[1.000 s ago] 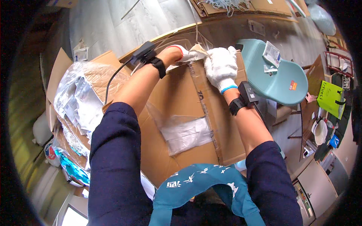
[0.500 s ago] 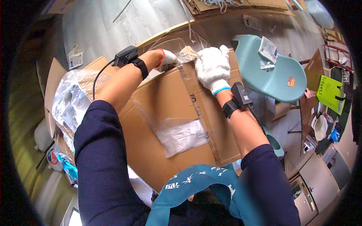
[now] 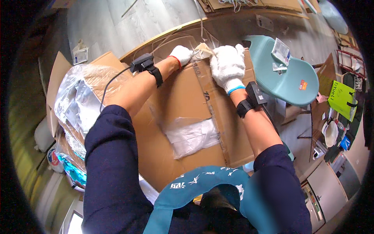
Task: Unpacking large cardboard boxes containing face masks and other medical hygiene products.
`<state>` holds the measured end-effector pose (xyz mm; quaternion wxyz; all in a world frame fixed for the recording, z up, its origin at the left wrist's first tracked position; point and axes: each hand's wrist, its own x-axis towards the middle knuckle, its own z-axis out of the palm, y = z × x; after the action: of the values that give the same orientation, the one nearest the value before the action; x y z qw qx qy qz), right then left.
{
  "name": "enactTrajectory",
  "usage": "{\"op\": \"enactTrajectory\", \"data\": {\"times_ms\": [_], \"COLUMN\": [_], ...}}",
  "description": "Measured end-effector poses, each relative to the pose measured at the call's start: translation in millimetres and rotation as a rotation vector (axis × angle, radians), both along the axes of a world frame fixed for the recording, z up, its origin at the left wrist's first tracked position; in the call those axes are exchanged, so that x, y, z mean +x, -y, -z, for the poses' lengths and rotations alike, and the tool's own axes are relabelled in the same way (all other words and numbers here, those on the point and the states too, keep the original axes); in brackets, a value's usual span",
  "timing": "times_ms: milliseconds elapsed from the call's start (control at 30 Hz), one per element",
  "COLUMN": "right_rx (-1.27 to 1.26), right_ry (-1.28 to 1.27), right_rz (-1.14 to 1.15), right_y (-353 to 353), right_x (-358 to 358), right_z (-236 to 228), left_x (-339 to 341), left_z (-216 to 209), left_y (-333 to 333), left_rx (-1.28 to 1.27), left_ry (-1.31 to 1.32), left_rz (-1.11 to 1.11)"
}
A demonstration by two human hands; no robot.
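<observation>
A large brown cardboard box [image 3: 175,93] lies in front of me, with a clear plastic pouch of white paper [image 3: 194,136] on it. My left hand [image 3: 181,55], in a white knit glove, is at the box's far edge with its fingers closed around one end of a pale strap [image 3: 203,49]. Beside it, my right hand [image 3: 227,67], also gloved, is closed at the strap's other end, thumb up, and rests on the box's far right edge. Its fingertips are hidden. Thin clear strapping [image 3: 187,37] loops beyond the box.
A blue-green plastic stool [image 3: 288,87] with small clear packets [image 3: 281,51] on it stands close on the right. To the left, clear plastic wrap [image 3: 78,97] bulges from an opened carton [image 3: 64,74]. A lime-green bag [image 3: 342,99] lies farther right.
Both hands have shifted slightly right in view, as has the box. My left hand has come up out from behind the box's edge and shows more fully, nearer the right hand.
</observation>
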<state>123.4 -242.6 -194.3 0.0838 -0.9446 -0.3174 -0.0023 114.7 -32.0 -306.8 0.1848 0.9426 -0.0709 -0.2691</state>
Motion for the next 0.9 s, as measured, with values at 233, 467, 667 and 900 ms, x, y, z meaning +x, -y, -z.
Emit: {"op": "enactTrajectory", "data": {"times_ms": [233,467,667,900], "right_rx": [-0.12,0.148,0.427,0.219], "right_ry": [0.035,0.178,0.255,0.038], "right_rz": [0.03,0.068,0.02,-0.031], "right_y": [10,11,31,15], "right_x": [8,2,17,7], "right_z": [4,19,64,2], "left_x": [23,0,-55,-211], "left_z": [-52,-58,-134,-217], "left_y": [67,49,155,239], "left_rx": [-0.314,-0.933,-0.553,-0.687], "left_ry": [0.613,0.467,0.642,0.097], "left_rz": [-0.088,-0.814,-0.807,-1.027]}}
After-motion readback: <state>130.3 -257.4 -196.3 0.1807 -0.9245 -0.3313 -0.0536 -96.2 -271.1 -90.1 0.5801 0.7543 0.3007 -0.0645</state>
